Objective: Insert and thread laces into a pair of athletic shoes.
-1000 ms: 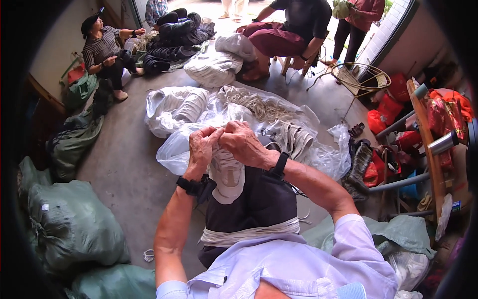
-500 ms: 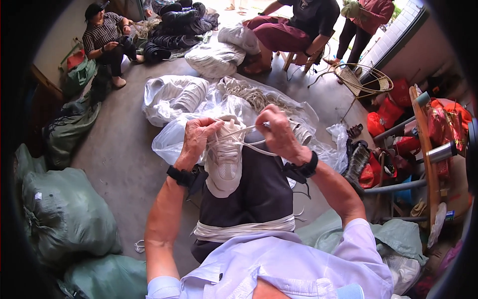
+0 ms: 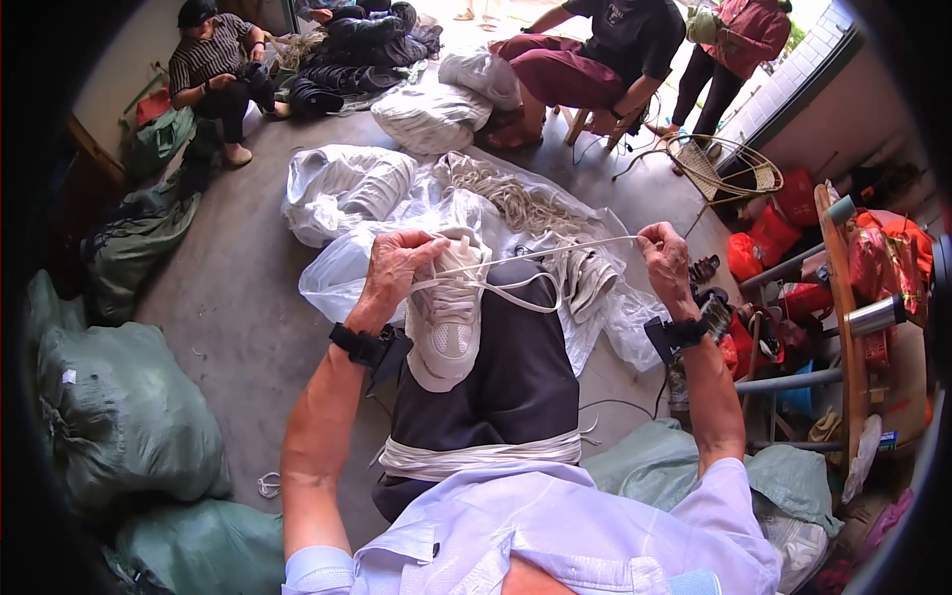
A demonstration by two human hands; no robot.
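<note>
A white sneaker (image 3: 444, 337) rests on my dark-trousered lap, its toe toward me. My left hand (image 3: 402, 266) is closed on the shoe's upper side near the tongue. Out to the right, my right hand (image 3: 664, 260) pinches the end of a white shoelace (image 3: 585, 247), which runs taut from the shoe's eyelets. Another stretch of lace hangs in a loose loop over my knee. A bundle of white laces (image 3: 476, 458) lies across my thighs.
Beyond my knees, plastic bags with white shoes (image 3: 382, 183) and a heap of laces (image 3: 516, 198) lie on the floor. Green sacks (image 3: 134, 407) stand at left. A wooden-edged rack (image 3: 843, 307) with red bags is at right. Several people sit or stand at the back.
My right hand has moved away to the right, drawing the lace out from the sneaker into a long straight line. My left hand stays on the shoe.
</note>
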